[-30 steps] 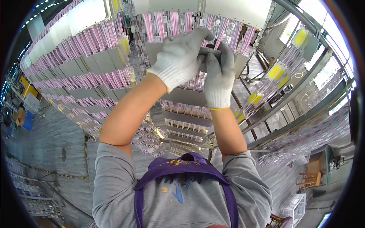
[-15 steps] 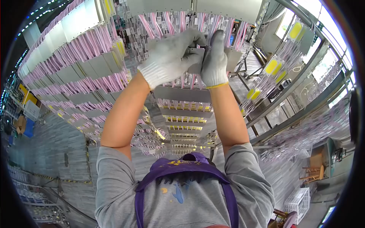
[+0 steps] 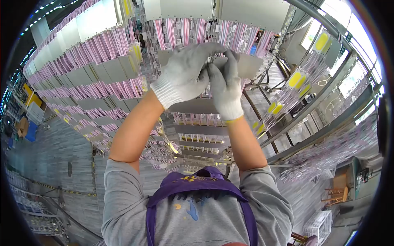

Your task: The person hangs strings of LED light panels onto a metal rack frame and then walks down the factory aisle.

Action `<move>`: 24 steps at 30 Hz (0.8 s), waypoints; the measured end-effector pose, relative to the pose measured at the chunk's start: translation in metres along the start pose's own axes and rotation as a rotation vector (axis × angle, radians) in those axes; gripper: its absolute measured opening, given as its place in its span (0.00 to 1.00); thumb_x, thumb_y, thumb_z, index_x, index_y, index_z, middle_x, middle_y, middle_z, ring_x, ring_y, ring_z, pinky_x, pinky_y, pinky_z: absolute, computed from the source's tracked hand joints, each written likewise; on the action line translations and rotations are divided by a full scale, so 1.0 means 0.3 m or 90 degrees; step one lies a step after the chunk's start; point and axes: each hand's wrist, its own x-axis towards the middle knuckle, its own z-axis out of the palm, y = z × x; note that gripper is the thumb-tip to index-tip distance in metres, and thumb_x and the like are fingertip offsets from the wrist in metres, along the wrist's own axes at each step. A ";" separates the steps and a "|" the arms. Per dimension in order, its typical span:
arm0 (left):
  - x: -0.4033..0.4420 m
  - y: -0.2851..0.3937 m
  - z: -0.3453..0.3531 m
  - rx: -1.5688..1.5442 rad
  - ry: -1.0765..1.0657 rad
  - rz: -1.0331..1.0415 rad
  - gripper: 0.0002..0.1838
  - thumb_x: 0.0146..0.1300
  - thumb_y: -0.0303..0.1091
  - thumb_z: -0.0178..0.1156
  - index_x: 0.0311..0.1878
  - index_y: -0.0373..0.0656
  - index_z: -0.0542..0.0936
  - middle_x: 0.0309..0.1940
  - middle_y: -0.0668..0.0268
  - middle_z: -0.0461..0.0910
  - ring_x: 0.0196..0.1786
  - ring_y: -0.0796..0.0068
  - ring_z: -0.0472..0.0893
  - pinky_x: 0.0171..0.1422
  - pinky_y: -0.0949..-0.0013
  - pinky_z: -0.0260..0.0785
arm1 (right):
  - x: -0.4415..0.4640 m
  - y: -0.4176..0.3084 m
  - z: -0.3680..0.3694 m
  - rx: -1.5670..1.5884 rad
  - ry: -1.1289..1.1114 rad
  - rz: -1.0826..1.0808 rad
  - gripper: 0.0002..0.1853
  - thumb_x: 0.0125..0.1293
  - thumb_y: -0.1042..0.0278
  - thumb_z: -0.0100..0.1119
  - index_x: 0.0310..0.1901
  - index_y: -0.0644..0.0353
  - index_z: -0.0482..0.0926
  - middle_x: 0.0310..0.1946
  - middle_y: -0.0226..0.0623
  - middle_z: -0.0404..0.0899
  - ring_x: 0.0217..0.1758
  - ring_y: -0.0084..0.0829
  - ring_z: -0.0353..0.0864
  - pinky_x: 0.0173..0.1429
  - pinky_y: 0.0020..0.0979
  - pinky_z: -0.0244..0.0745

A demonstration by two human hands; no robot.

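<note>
Both my hands wear white-and-grey work gloves and meet at a small grey flat panel [image 3: 220,61] in the hanging rack. My left hand [image 3: 184,71] curls around the panel's left side, its fingers bent over the top. From the right, my right hand [image 3: 226,88] closes on the same panel, with thumb and fingers at its edge. The gloves cover most of it, so any small part between the fingertips stays hidden. Directly behind hang pink and white wires [image 3: 186,33], below large pale panels [image 3: 254,12]. Another grey panel [image 3: 250,66] sits just right of my right hand.
Rows of grey panels [image 3: 84,78] with pink wires curve away at left. More panel rows [image 3: 201,130] hang below my hands. At right are metal rails [image 3: 312,110] and hanging yellow-faced plates [image 3: 294,80]. A wooden stool [image 3: 337,192] and white crate [image 3: 318,223] stand lower right.
My right hand has gone from upright, straight fingers along the panel edge to bent fingers, lower and closer to my left hand. The rack appears slightly lower in view.
</note>
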 end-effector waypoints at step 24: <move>-0.238 -0.163 0.001 -0.627 0.127 -0.481 0.22 0.58 0.33 0.70 0.52 0.33 0.76 0.41 0.63 0.84 0.42 0.78 0.82 0.50 0.71 0.76 | 0.011 0.016 0.075 0.012 0.051 0.011 0.22 0.68 0.62 0.61 0.58 0.69 0.74 0.53 0.50 0.79 0.56 0.38 0.79 0.62 0.36 0.73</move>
